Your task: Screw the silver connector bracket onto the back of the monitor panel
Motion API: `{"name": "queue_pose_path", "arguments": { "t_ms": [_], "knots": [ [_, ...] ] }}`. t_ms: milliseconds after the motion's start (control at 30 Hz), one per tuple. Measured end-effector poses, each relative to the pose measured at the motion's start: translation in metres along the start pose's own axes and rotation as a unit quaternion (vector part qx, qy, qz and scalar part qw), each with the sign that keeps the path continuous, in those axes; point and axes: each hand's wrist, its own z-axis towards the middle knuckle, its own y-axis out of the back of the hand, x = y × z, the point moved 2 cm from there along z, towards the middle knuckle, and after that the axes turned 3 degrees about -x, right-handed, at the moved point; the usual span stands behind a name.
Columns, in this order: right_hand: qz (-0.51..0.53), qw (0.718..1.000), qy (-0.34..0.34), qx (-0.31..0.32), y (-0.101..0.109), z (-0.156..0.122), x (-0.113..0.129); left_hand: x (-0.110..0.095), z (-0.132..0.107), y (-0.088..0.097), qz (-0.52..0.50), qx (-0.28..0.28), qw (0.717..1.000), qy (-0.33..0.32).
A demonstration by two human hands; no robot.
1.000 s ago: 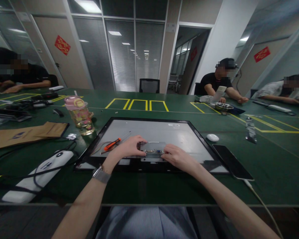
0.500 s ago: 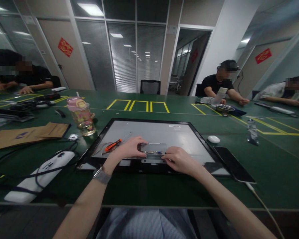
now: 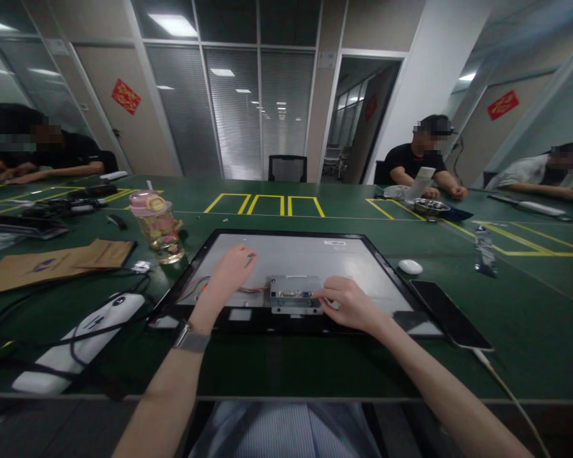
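A panel (image 3: 358, 264) lies on the desk (image 3: 277, 366) with a connector box (image 3: 285, 285) on it, at six o'clock from its centre. Around the panel: a bottle (image 3: 155, 222) at ten o'clock, a paper bag (image 3: 52, 267) at nine, a device (image 3: 93, 327) at eight, a phone (image 3: 449, 312) at four, a case (image 3: 410, 266) at three; behind the desk, a chair (image 3: 288, 168) at twelve

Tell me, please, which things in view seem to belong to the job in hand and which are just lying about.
Apparently in the job: flat display panel; metal housing with ports, right hand at its edge; wires beside it; orange-handled screwdriver, mostly hidden by the left hand.

Apparently just lying about: pink-lidded bottle; smartphone; brown paper packaging; silver packet.
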Motion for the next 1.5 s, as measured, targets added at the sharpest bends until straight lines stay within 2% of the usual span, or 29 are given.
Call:
{"name": "queue_pose_path", "arguments": {
  "t_ms": [67,133,233,300,400,500,567,600,633,667,733,767,833,933,967,1033,1100,1133,1200,1233,1300,1400,1500],
  "knots": [
    [0.012,0.999,-0.017,-0.042,0.0,0.0,-0.006,0.012,-0.003,0.003,0.072,0.006,0.996,0.053],
    [0.015,0.997,-0.029,-0.067,-0.001,-0.001,-0.013,0.021,-0.008,0.005,0.127,0.052,0.987,0.086],
    [0.017,0.997,-0.038,-0.066,-0.004,-0.002,-0.019,0.026,-0.013,0.008,0.164,0.131,0.968,0.141],
    [0.014,0.997,-0.042,-0.059,-0.006,-0.002,-0.021,0.026,-0.015,0.009,0.168,0.157,0.96,0.157],
    [0.013,0.998,-0.036,-0.058,-0.009,-0.002,-0.02,0.025,-0.014,0.01,0.165,0.14,0.961,0.175],
    [0.009,0.997,-0.03,-0.07,-0.013,-0.002,-0.02,0.023,-0.008,0.011,0.117,0.086,0.972,0.185],
    [0.002,0.996,-0.026,-0.087,-0.016,-0.001,-0.018,0.015,-0.004,0.01,0.013,0.044,0.982,0.186],
    [-0.002,0.995,-0.023,-0.097,-0.017,0.0,-0.016,0.009,-0.002,0.008,-0.073,0.022,0.978,0.193],
    [-0.007,0.994,-0.017,-0.106,-0.018,0.001,-0.014,0.001,-0.001,0.006,-0.187,0.018,0.962,0.195],
    [-0.015,0.993,-0.01,-0.116,-0.018,0.002,-0.01,-0.009,-0.001,0.002,-0.304,0.021,0.933,0.193],
    [-0.021,0.991,0.007,-0.129,-0.018,0.004,-0.001,-0.032,-0.003,-0.008,-0.483,0.075,0.856,0.167],
    [-0.019,0.991,0.027,-0.13,-0.018,0.005,0.005,-0.043,-0.005,-0.013,-0.538,0.095,0.821,0.166],
    [-0.011,0.989,0.072,-0.127,-0.017,0.007,0.016,-0.061,-0.01,-0.022,-0.6,0.135,0.772,0.159],
    [-0.01,0.978,0.117,-0.174,-0.013,0.006,0.031,-0.075,-0.015,-0.029,-0.639,0.159,0.738,0.149],
    [0.003,0.976,0.112,-0.189,-0.012,0.007,0.033,-0.076,-0.015,-0.03,-0.636,0.161,0.741,0.144],
    [0.051,0.967,0.07,-0.24,-0.007,0.008,0.034,-0.074,-0.014,-0.027,-0.599,0.151,0.778,0.114],
    [0.111,0.942,-0.018,-0.315,0.001,0.01,0.028,-0.067,-0.01,-0.021,-0.507,0.08,0.854,0.085],
    [0.144,0.928,-0.074,-0.335,0.004,0.011,0.023,-0.062,-0.009,-0.018,-0.443,0.028,0.893,0.069],
    [0.23,0.879,-0.174,-0.379,0.012,0.012,0.009,-0.054,-0.006,-0.013,-0.328,-0.052,0.943,0.03],
    [0.277,0.857,-0.209,-0.381,0.015,0.012,0.002,-0.05,-0.005,-0.013,-0.289,-0.069,0.955,0.018],
    [0.344,0.819,-0.251,-0.385,0.019,0.011,-0.014,-0.043,-0.002,-0.017,-0.238,-0.065,0.969,0.01],
    [0.437,0.765,-0.244,-0.405,0.025,0.008,-0.032,-0.036,0.0,-0.028,-0.194,-0.015,0.981,-0.01],
    [0.485,0.75,-0.24,-0.381,0.026,0.007,-0.039,-0.032,0.0,-0.039,-0.187,0.043,0.981,-0.029]
  ]
}}
